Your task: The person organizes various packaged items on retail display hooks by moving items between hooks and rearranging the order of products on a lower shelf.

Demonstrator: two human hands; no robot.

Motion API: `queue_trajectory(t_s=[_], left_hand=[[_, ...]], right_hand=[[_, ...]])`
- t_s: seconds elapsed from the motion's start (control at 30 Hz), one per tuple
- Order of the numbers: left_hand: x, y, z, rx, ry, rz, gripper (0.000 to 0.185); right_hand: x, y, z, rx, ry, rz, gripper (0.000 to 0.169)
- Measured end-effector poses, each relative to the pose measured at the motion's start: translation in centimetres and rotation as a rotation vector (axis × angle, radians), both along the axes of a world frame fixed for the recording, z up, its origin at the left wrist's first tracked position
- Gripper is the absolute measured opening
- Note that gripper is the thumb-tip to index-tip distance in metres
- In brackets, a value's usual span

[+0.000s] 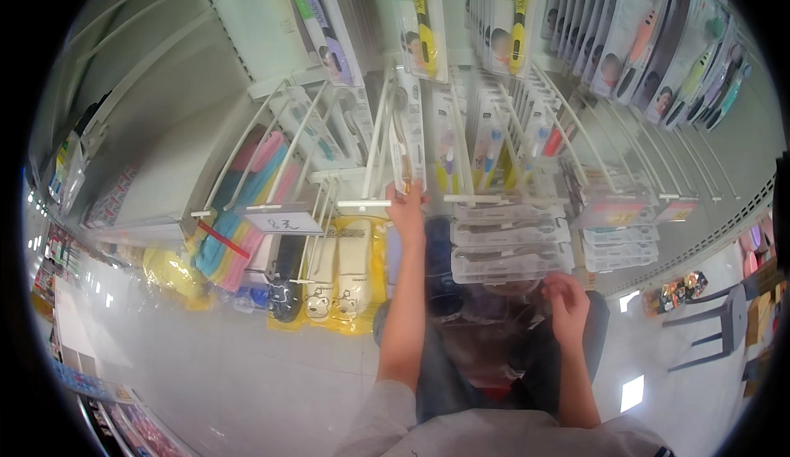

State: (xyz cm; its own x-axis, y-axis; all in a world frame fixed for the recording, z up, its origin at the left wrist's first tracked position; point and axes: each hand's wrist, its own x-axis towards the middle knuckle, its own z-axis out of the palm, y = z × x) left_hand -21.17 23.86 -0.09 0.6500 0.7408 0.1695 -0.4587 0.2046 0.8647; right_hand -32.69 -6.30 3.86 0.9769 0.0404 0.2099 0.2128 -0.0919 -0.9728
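Observation:
My left hand (406, 202) reaches up to a white hook rack and grips the lower end of a blister-packed toothbrush (404, 129). The pack stands nearly upright between the hook wires. My right hand (566, 306) is lower down, its fingers loosely curled with nothing visible in them. It is nearest to a row of transparent packs with toothbrushes (512, 256); whether a fingertip touches them I cannot tell. More packaged toothbrushes with blue and yellow parts (490, 148) hang right of my left hand.
White hook wires (290, 142) jut out towards me. Yellow-and-black toothbrush packs (423, 25) hang above. Striped towels (237, 228), a handwritten price card (284, 221) and yellow-bagged slippers (355, 272) are at the left. A grey stool (731, 321) stands on the floor at the right.

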Motion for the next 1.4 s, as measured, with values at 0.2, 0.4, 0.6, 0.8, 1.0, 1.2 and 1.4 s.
queue_trajectory(t_s=[0.2, 0.4, 0.6, 0.8, 1.0, 1.2, 1.4], left_hand=[[1.7, -0.7, -0.7, -0.09, -0.054, 0.004, 0.025], [1.9, -1.1, -0.4, -0.149, -0.045, -0.009, 0.033], [2.2, -1.0, -1.7, -0.037, -0.03, -0.019, 0.055], [1.5, 0.8, -4.5, -0.115, 0.071, -0.114, 0.061], [-2.1, 0.5, -4.0, 0.004, 0.174, -0.319, 0.038], [-5.9, -0.4, -4.4, 0.243, 0.202, -0.344, 0.021], [-7.1, -0.4, -4.7, 0.206, 0.11, -0.291, 0.008]], right_hand=[[0.0, -0.7, -0.3, 0.002, 0.02, 0.017, 0.013], [0.1, -1.6, -0.5, 0.005, 0.003, 0.004, 0.013], [-0.3, -2.1, -0.7, 0.019, 0.034, -0.024, 0.014], [-0.9, -1.7, -0.2, 0.067, 0.02, -0.019, 0.013], [-1.7, -1.1, -0.8, 0.075, -0.007, 0.02, 0.014], [-1.8, -2.4, -3.2, -0.031, -0.062, -0.049, 0.013], [-1.3, -4.2, -5.4, -0.147, -0.129, -0.092, 0.013]])
